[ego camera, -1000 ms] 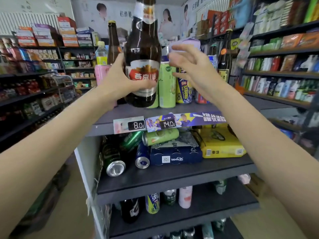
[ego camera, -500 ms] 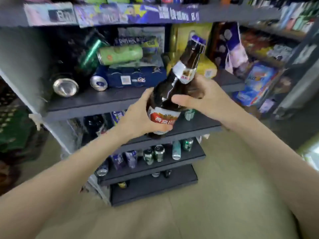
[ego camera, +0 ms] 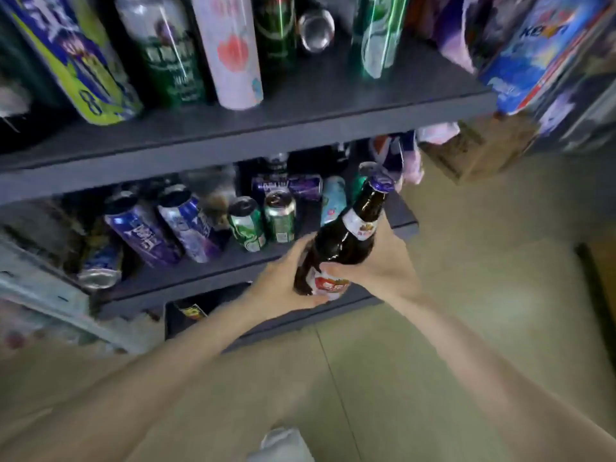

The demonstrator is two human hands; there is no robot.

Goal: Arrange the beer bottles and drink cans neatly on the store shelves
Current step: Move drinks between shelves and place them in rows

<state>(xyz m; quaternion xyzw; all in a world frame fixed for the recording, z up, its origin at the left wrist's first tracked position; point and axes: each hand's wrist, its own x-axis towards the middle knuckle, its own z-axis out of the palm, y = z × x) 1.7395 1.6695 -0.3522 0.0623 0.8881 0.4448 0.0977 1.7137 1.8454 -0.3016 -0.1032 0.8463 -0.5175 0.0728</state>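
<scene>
A brown beer bottle with a red-and-white label and a blue cap is tilted to the right in front of the low shelves. My left hand wraps its lower body from the left. My right hand grips it from the right and behind. The dark grey shelf above carries upright cans: a yellow-blue can, a green can, a pink-white can. The shelf below holds several purple cans and green cans, some leaning.
Blue and purple packages hang at the upper right beside the shelf end. A cardboard box sits on the tan floor to the right. A bottom compartment holds a dark item with a yellow label.
The bottle has come down from the top shelf to the low shelves. My view has dropped with it, and my right hand has closed on the bottle.
</scene>
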